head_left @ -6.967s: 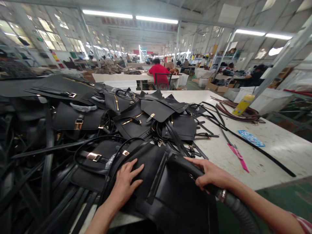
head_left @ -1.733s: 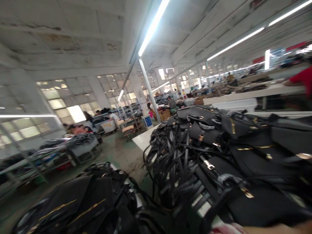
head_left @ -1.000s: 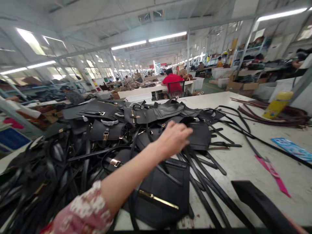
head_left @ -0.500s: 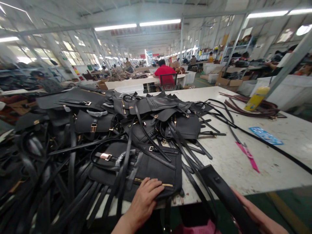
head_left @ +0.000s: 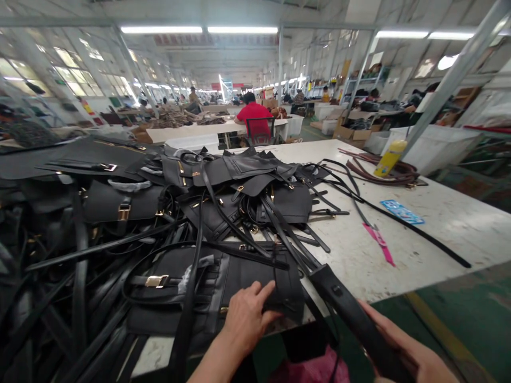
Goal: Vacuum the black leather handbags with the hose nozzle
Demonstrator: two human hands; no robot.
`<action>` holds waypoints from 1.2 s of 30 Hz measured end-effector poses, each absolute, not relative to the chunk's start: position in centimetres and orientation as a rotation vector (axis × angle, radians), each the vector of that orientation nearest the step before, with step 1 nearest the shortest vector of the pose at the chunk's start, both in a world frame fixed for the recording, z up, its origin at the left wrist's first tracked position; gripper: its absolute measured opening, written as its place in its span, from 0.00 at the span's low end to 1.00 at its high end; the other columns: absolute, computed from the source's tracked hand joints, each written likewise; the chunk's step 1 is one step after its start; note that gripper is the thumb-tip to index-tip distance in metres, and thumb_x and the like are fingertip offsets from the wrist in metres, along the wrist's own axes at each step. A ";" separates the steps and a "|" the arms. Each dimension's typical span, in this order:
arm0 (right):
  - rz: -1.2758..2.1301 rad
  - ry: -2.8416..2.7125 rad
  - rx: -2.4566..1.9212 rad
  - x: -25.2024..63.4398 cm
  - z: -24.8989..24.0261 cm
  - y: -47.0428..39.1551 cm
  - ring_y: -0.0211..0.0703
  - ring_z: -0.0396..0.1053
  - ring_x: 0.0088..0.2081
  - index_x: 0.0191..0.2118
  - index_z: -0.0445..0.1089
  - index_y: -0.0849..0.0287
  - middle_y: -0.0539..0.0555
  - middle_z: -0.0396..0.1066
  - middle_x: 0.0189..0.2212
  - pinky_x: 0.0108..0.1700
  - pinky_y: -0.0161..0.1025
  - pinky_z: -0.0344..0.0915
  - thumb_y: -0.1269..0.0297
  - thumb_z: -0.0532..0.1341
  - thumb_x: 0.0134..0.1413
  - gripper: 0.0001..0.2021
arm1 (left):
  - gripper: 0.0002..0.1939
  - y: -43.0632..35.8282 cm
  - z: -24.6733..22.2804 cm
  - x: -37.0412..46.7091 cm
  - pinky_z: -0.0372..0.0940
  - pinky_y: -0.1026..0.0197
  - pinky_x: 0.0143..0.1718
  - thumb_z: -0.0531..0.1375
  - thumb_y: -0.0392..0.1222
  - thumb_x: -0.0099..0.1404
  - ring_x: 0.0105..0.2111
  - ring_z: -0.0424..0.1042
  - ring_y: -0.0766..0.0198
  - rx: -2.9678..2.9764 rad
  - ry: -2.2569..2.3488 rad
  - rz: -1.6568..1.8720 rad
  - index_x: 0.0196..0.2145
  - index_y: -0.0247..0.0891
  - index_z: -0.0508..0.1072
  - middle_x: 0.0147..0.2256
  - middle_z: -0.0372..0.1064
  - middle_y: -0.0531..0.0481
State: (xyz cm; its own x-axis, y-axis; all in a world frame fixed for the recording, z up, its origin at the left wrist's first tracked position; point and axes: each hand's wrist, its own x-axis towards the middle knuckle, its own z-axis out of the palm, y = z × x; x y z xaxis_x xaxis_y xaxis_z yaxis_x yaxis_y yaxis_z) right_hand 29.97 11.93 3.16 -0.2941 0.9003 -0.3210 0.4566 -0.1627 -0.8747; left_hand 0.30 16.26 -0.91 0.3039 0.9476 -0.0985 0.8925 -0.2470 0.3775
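My left hand rests on a black leather bag at the table's front edge, index finger stretched out and thumb apart. The palm hides most of the bag's gold zipper. My right hand is wrapped round a long black hand tool with a small raised button; its exact kind does not show. The tool's blunt end lies close to the bag's right side. Across the bag run black straps, and a gold buckle sits on its left part.
Black bags and straps are heaped over the table's left and middle. On the white table to the right lie a pink-handled tool, a blue-white packet, brown straps and a yellow can. A person in red sits beyond.
My left hand has slid along the bag towards its right side, with the index finger now extended over the front. The view has turned to the right. My right hand still holds the black tool.
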 end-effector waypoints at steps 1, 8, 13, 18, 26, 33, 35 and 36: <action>1.453 -1.701 -1.543 29.7 3.4 12.0 0.53 0.52 0.57 0.60 0.52 0.53 0.50 0.54 0.58 0.54 0.41 0.59 0.68 0.62 0.40 0.37 | 0.23 16.1 -1.1 0.5 0.62 0.56 0.40 0.59 0.49 0.56 0.39 0.67 0.58 2.284 1.559 0.242 0.50 0.48 0.63 0.40 0.67 0.50; 1.686 -1.643 -1.487 28.5 6.1 12.1 0.55 0.59 0.54 0.57 0.57 0.51 0.51 0.62 0.53 0.53 0.42 0.60 0.68 0.63 0.34 0.38 | 0.32 13.2 -5.1 1.7 0.49 0.44 0.56 0.58 0.33 0.53 0.56 0.53 0.53 2.516 1.522 0.315 0.55 0.46 0.56 0.55 0.56 0.47; 2.041 -1.453 -1.606 28.0 6.3 12.2 0.38 0.66 0.21 0.56 0.58 0.49 0.51 0.72 0.32 0.19 0.30 0.62 0.76 0.60 0.27 0.41 | 0.35 12.2 -6.5 2.5 0.48 0.45 0.57 0.54 0.31 0.53 0.58 0.48 0.54 2.619 1.630 0.336 0.58 0.44 0.51 0.57 0.55 0.49; 2.092 -1.413 -1.329 26.4 5.1 13.5 0.32 0.61 0.23 0.55 0.60 0.50 0.46 0.69 0.31 0.19 0.24 0.52 0.80 0.59 0.25 0.42 | 0.32 12.6 -7.3 2.7 0.52 0.50 0.54 0.51 0.32 0.55 0.59 0.48 0.55 2.787 1.724 0.331 0.59 0.37 0.50 0.60 0.49 0.46; 1.961 -1.454 -1.434 28.9 5.5 12.9 0.28 0.52 0.18 0.60 0.50 0.50 0.45 0.68 0.28 0.17 0.25 0.50 0.80 0.58 0.31 0.43 | 0.32 13.0 -8.8 2.4 0.56 0.54 0.53 0.50 0.38 0.57 0.59 0.49 0.56 2.833 1.780 0.376 0.59 0.30 0.48 0.59 0.48 0.41; 2.002 -1.507 -1.382 26.0 5.1 14.1 0.27 0.50 0.20 0.57 0.56 0.53 0.42 0.62 0.25 0.18 0.24 0.45 0.83 0.57 0.29 0.42 | 0.32 12.9 -7.9 2.7 0.54 0.55 0.54 0.51 0.32 0.55 0.58 0.50 0.56 2.832 1.813 0.344 0.58 0.33 0.51 0.59 0.49 0.44; 1.959 -1.454 -1.351 25.2 5.2 14.9 0.27 0.53 0.20 0.58 0.54 0.53 0.44 0.66 0.28 0.18 0.24 0.50 0.81 0.58 0.30 0.42 | 0.31 12.9 -7.7 2.7 0.56 0.54 0.53 0.51 0.33 0.55 0.57 0.52 0.56 2.815 1.815 0.391 0.58 0.34 0.52 0.59 0.52 0.45; 1.930 -1.423 -1.353 25.0 5.3 15.4 0.28 0.55 0.20 0.59 0.52 0.53 0.44 0.67 0.30 0.18 0.24 0.52 0.80 0.58 0.31 0.42 | 0.31 12.8 -7.7 2.6 0.56 0.53 0.52 0.51 0.33 0.56 0.57 0.53 0.56 2.813 1.802 0.416 0.58 0.36 0.52 0.58 0.53 0.46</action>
